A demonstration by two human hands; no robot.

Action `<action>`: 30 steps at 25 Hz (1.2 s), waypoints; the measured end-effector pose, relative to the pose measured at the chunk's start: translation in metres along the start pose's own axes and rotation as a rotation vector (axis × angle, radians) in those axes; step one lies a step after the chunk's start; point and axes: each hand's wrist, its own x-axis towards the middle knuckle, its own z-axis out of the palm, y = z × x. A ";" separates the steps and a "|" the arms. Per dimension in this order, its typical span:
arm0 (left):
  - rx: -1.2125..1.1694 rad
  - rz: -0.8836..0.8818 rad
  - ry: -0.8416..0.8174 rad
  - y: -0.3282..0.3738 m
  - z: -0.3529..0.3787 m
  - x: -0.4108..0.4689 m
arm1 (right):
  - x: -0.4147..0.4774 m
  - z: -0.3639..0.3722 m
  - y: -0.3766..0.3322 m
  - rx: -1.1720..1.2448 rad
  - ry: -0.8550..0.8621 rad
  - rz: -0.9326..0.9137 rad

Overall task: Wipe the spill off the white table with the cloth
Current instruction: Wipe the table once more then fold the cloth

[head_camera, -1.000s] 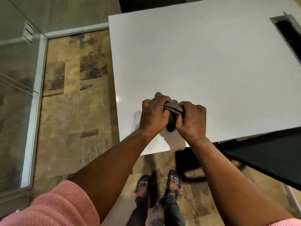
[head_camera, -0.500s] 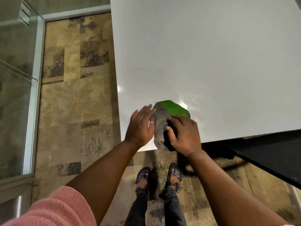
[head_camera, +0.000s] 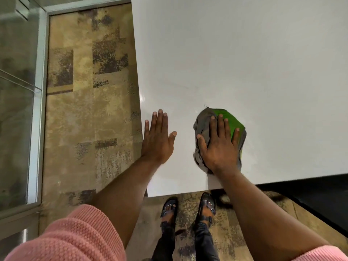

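A folded cloth (head_camera: 234, 119), grey on one side and green on the other, lies on the white table (head_camera: 244, 59) near its front left corner. My right hand (head_camera: 218, 146) presses flat on top of the cloth with fingers spread. My left hand (head_camera: 157, 138) rests flat and empty on the table beside its left edge, a little apart from the cloth. No spill shows clearly on the table surface; faint streaks lie above the cloth.
The table's left edge and front edge are close to both hands. A dark surface (head_camera: 310, 193) adjoins the table at the lower right. Patterned carpet (head_camera: 90, 110) and a glass partition (head_camera: 17, 110) lie to the left. My sandalled feet (head_camera: 188, 208) stand below the table edge.
My left hand let go of the cloth and moved left, flat onto the table. My right hand opened out flat on the cloth and pushed it further onto the table.
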 end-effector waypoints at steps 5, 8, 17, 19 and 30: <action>0.019 0.011 0.033 -0.006 0.004 0.001 | 0.067 -0.001 -0.022 -0.015 0.029 0.028; 0.021 0.007 0.035 -0.009 0.003 0.003 | 0.104 -0.002 -0.045 -0.012 0.012 0.018; 0.007 0.038 0.127 -0.010 0.018 0.001 | 0.183 0.011 -0.140 -0.010 -0.033 -0.185; 0.020 0.025 0.089 -0.009 0.019 0.003 | 0.191 0.015 -0.162 -0.004 -0.043 -0.247; 0.093 0.124 0.060 -0.008 0.008 -0.008 | 0.179 0.022 -0.182 0.028 -0.124 -0.453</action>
